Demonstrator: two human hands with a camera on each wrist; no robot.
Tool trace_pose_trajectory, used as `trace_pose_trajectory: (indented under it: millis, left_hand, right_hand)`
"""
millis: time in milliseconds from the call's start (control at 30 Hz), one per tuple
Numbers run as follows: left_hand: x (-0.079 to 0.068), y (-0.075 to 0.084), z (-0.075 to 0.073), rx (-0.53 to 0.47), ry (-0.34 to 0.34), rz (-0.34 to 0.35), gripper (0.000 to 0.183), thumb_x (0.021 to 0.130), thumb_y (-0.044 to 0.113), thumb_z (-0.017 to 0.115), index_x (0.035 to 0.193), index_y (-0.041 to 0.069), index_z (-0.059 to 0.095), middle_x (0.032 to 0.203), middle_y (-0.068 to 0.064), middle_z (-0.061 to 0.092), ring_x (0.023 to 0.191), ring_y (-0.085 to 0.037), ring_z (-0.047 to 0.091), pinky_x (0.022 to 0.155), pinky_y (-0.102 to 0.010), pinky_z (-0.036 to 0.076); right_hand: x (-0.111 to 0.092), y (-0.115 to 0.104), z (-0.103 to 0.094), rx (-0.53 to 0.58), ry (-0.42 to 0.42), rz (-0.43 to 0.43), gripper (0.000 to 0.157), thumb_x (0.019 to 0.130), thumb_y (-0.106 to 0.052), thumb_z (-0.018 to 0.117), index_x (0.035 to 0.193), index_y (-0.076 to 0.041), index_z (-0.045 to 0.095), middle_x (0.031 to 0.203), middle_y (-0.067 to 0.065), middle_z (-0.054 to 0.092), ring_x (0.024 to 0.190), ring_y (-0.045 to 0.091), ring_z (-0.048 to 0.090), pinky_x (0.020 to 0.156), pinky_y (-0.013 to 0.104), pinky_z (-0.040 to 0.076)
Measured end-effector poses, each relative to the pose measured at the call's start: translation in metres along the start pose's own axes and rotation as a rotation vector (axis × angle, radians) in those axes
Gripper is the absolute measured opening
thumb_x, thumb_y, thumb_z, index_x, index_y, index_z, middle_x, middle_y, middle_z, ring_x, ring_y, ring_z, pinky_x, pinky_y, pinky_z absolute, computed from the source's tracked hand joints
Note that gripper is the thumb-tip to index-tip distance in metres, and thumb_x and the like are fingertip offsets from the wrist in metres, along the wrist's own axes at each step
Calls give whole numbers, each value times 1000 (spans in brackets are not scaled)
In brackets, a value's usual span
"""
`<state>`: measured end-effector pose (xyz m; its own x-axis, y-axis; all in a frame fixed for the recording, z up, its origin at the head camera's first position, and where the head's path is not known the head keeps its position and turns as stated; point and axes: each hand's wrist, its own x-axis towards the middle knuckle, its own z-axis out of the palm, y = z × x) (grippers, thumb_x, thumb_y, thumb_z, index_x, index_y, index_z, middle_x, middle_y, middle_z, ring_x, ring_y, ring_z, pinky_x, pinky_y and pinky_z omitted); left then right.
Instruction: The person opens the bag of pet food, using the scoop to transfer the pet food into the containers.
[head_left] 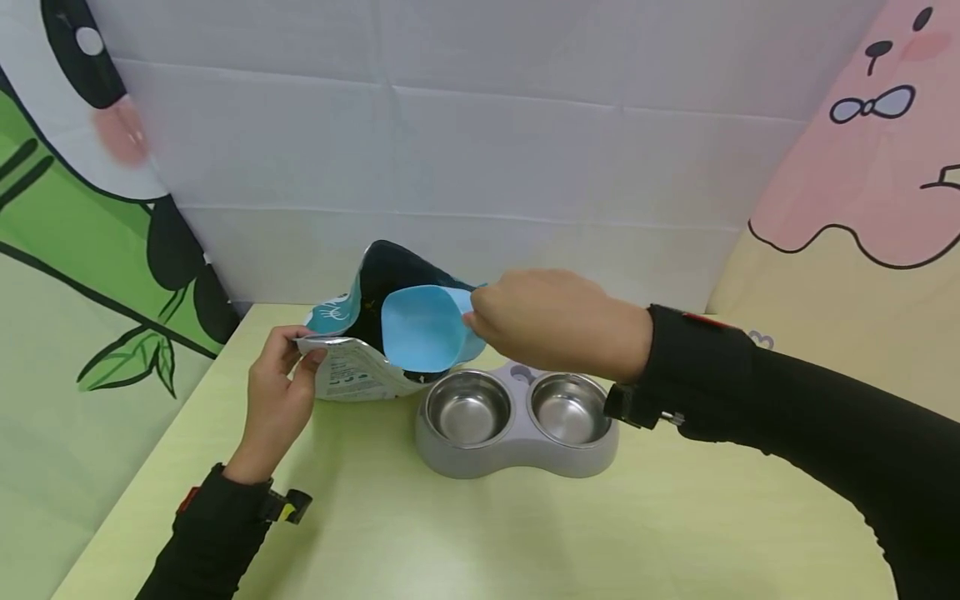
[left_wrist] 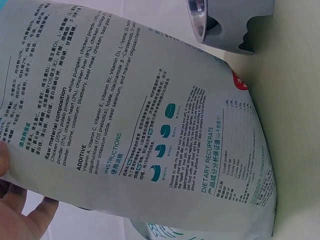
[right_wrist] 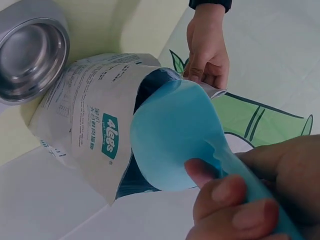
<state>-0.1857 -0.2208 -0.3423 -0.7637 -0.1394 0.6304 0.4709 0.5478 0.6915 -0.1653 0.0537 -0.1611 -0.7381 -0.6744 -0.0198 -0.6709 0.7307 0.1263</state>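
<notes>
My left hand pinches the top edge of a pet food bag at its left corner, and the bag's mouth gapes. Printed text covers the side of the bag in the left wrist view. My right hand grips the handle of a light blue scoop, its fingers curled round it. The scoop is at the bag's open mouth, partly inside. Whether food lies in the scoop cannot be seen. Just right of the bag stands a grey double pet bowl with two steel dishes.
The bowl's steel dishes, left and right, sit below my right forearm. Everything stands on a pale yellow-green table. Behind it hangs a white cloth with cartoon figures at the sides.
</notes>
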Motion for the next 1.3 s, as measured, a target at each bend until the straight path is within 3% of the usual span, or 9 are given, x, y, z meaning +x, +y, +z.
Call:
trace_pose_trajectory:
  millis: [233,433,633,1000,1300]
  left_hand:
    - [-2,-1,1,5,5,13,23,86,-2,53,108,1,44,108,-12,55,107,-13,50,95,-32,41]
    - [-2,1,0,4,7,30,22,87,-2,52,108,0,45,106,-12,55,106,-16,51,95,-33,41]
    - [-2,3,-1,2,8,32,22,87,-3,51,108,0,44,107,-11,55,107,-20,51,95,-36,41]
    - [-3,2,-3,-4,-1,33,22,87,-3,52,107,0,44,109,-11,54,108,-21,51,95,-35,41]
    - [-2,2,0,-7,-7,15,22,87,-2,52,108,1,44,112,-13,54,108,-20,51,95,-38,41]
  right_hand:
    - [12,-1,1,13,66,-33,33,92,-25,40,60,-14,40,56,-2,29,51,13,29,46,26,20]
    - [24,-2,2,-1,80,-45,21,86,-22,41,66,-13,41,58,-2,32,52,13,30,46,27,18]
    - [33,-6,0,-16,45,-52,15,89,-20,41,76,-13,45,61,0,35,54,14,34,47,28,19]
    - [44,-16,-8,-51,2,-36,18,91,-21,48,74,-14,49,62,-1,39,61,15,44,50,27,30]
    - [63,-17,-17,-115,-108,11,18,90,-24,52,75,-14,51,64,-2,37,63,15,45,52,27,32]
